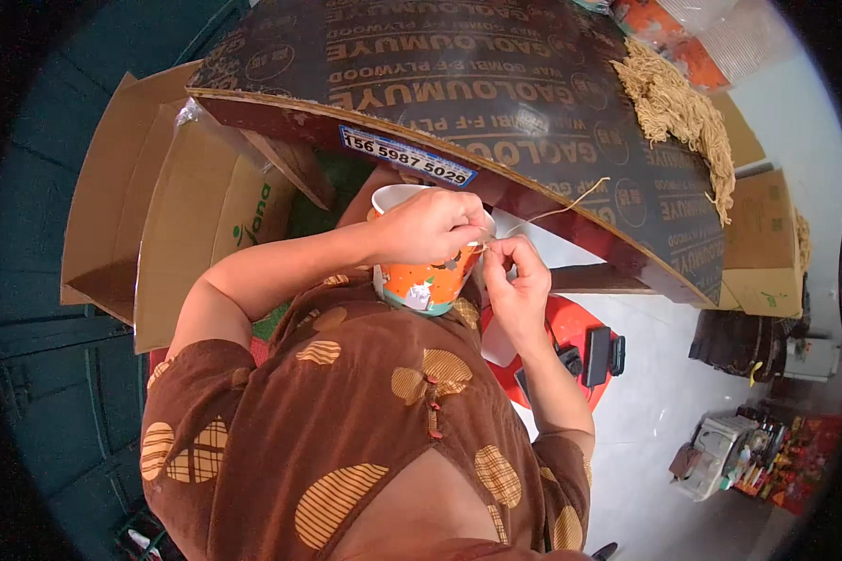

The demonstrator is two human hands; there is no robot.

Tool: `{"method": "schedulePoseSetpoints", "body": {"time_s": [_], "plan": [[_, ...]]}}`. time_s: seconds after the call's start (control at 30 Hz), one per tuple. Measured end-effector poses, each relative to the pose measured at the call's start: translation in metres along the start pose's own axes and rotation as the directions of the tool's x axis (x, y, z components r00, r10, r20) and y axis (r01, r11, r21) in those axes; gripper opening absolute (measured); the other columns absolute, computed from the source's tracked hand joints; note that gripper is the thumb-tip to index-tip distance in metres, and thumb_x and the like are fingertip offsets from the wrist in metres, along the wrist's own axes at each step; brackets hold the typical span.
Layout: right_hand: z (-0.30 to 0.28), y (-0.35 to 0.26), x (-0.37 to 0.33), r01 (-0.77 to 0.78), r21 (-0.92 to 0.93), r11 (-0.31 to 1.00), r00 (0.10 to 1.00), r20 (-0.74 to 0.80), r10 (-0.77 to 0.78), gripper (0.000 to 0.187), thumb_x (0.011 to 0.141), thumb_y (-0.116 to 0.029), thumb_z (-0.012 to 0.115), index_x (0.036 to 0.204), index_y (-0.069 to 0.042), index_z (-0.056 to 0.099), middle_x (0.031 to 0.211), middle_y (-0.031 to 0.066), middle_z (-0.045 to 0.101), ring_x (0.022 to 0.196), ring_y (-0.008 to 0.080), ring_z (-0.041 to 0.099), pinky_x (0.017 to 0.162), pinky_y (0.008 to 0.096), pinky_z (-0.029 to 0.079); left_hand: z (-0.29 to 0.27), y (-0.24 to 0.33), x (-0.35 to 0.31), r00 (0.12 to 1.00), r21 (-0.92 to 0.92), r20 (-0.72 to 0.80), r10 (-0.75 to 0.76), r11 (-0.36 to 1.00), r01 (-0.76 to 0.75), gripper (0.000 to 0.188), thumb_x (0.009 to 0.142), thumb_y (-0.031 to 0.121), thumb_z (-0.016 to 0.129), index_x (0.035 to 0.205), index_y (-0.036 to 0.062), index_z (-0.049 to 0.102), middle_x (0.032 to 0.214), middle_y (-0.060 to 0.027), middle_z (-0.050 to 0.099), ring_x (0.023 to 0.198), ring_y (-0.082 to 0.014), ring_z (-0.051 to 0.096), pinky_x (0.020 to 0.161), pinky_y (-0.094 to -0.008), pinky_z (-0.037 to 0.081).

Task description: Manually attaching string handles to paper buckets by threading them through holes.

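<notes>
A paper bucket (416, 292) with a white rim, orange printed sides and a teal base band sits tilted against my lap. My left hand (432, 226) reaches across its mouth, closed on the rim at the right side. A thin tan string (563, 208) comes out there, and its loose end sticks up to the right over the table edge. My right hand (518, 273) is beside the bucket, thumb and index finger pinched on the string close to the wall. My left fingertips are partly hidden by the hand, and the inside of the bucket is mostly covered.
A dark plywood table (496, 84) stands ahead, a bundle of tan strings (678, 112) at its right edge. Cardboard boxes (192, 215) stand at left, another box (762, 243) at right. A red stool (571, 351) beside my right arm carries black devices (597, 355).
</notes>
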State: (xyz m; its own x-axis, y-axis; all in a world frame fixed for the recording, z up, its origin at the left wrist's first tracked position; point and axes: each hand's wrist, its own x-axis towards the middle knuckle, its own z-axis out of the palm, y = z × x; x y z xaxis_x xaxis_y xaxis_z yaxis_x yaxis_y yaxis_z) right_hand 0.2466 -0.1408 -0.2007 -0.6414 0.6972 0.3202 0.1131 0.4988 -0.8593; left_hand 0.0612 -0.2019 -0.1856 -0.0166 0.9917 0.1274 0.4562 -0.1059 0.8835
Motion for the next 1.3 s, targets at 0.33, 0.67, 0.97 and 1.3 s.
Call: {"method": "schedulePoseSetpoints", "body": {"time_s": [0.33, 0.67, 0.97, 1.3], "plan": [[0.002, -0.001, -0.001, -0.009, 0.033, 0.999, 1.000, -0.004, 0.009, 0.008, 0.081, 0.006, 0.062, 0.079, 0.000, 0.057, 0.072, 0.0062, 0.055, 0.064, 0.0147, 0.054, 0.060, 0.0273, 0.045, 0.003, -0.008, 0.005, 0.996, 0.002, -0.021, -0.083, 0.997, 0.083, 0.015, 0.088, 0.014, 0.061, 0.087, -0.0007, 0.061, 0.076, -0.0119, 0.065, 0.073, -0.0203, 0.064, 0.066, -0.0353, 0.049], [-0.001, 0.000, -0.004, 0.090, 0.038, 0.995, 0.994, 0.064, -0.093, 0.011, 0.077, 0.009, 0.057, 0.079, -0.001, 0.053, 0.074, 0.0014, 0.049, 0.065, 0.0085, 0.045, 0.061, 0.0225, 0.039, 0.005, -0.001, 0.009, 0.976, 0.082, -0.045, -0.212, 0.973, 0.215, 0.020, 0.082, 0.012, 0.054, 0.083, -0.0060, 0.062, 0.082, -0.0277, 0.064, 0.084, -0.0420, 0.064, 0.075, -0.0489, 0.048], [-0.011, 0.012, -0.004, 0.013, 0.136, 0.991, 1.000, 0.015, -0.016, 0.010, 0.082, 0.008, 0.058, 0.090, 0.002, 0.059, 0.076, 0.0048, 0.053, 0.067, 0.0113, 0.050, 0.061, 0.0240, 0.042, -0.004, 0.001, 0.006, 0.946, 0.113, -0.063, -0.318, 0.940, 0.323, 0.019, 0.082, 0.009, 0.053, 0.080, -0.0068, 0.063, 0.083, -0.0280, 0.064, 0.082, -0.0412, 0.065, 0.075, -0.0478, 0.049], [-0.004, 0.009, -0.006, 0.099, 0.002, 0.995, 0.993, 0.067, -0.099, 0.018, 0.085, 0.002, 0.061, 0.103, 0.001, 0.058, 0.087, 0.0099, 0.056, 0.072, 0.0180, 0.056, 0.065, 0.0290, 0.047, 0.006, -0.010, 0.007, 0.964, 0.032, -0.069, -0.257, 0.965, 0.260, 0.019, 0.081, 0.012, 0.057, 0.080, -0.0060, 0.063, 0.081, -0.0258, 0.065, 0.080, -0.0381, 0.065, 0.072, -0.0455, 0.049]]}}
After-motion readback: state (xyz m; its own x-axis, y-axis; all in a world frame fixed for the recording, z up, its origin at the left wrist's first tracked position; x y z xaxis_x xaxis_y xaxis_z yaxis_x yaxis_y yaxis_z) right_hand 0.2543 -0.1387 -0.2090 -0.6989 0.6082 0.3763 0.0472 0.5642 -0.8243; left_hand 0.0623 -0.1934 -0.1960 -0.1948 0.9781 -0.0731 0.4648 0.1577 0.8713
